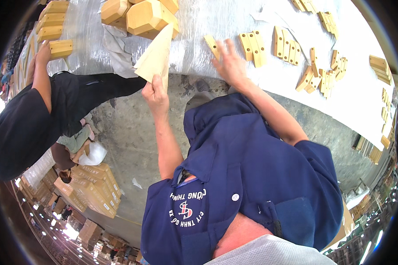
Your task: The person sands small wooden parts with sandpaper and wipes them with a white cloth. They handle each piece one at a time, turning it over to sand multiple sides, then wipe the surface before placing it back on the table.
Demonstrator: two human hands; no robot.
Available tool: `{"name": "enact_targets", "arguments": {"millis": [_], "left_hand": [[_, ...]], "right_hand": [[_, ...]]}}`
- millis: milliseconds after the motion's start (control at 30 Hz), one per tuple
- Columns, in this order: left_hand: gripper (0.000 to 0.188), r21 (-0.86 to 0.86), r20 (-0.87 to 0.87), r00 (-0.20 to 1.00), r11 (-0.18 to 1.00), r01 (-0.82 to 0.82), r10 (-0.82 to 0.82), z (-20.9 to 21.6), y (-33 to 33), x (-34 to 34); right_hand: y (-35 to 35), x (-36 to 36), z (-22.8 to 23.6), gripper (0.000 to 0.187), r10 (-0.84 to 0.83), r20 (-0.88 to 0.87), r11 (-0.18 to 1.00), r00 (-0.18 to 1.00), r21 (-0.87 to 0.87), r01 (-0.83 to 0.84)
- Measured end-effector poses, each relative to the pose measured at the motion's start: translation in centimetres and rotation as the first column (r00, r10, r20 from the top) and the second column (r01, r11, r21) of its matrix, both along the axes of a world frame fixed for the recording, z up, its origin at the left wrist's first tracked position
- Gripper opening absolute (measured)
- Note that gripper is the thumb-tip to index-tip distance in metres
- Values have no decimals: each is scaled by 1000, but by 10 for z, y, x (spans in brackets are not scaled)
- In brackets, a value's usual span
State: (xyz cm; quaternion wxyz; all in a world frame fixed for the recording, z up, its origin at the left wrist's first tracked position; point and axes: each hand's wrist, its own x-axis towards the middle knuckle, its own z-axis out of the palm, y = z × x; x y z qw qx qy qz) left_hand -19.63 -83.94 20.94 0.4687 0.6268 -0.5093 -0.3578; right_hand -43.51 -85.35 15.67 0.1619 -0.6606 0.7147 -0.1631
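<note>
My left hand [156, 96] is closed on a folded tan sheet of paper [157, 57], its pointed end reaching up over the table edge. My right hand [231, 65] is over the near part of the table, fingers spread, with nothing seen in it. Beside its thumb lies a small wooden piece with drilled holes [211, 45]; whether they touch I cannot tell. Just right of that hand, similar drilled wooden pieces [252, 47] stand side by side, and another group [287, 46] lies farther right. Beyond the paper are large chunky wooden blocks with bevelled corners [148, 18].
Plastic film covers the table [194, 22]. More drilled pieces [325, 81] lie to the right. At left, a co-worker in black [35, 115] has a hand on a wooden block [61, 49]. Cardboard boxes [95, 187] stand on the concrete floor [128, 132], near another person [70, 148].
</note>
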Motion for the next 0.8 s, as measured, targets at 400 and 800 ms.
{"name": "enact_targets", "arguments": {"millis": [400, 800], "left_hand": [[37, 136, -726, 680, 991, -11, 107, 11, -7, -19], [39, 203, -646, 752, 979, 3, 132, -6, 0, -20]], "right_hand": [[14, -45, -40, 45, -74, -178, 984, 981, -172, 43], [-6, -40, -43, 58, -159, 14, 987, 987, 9, 158]]}}
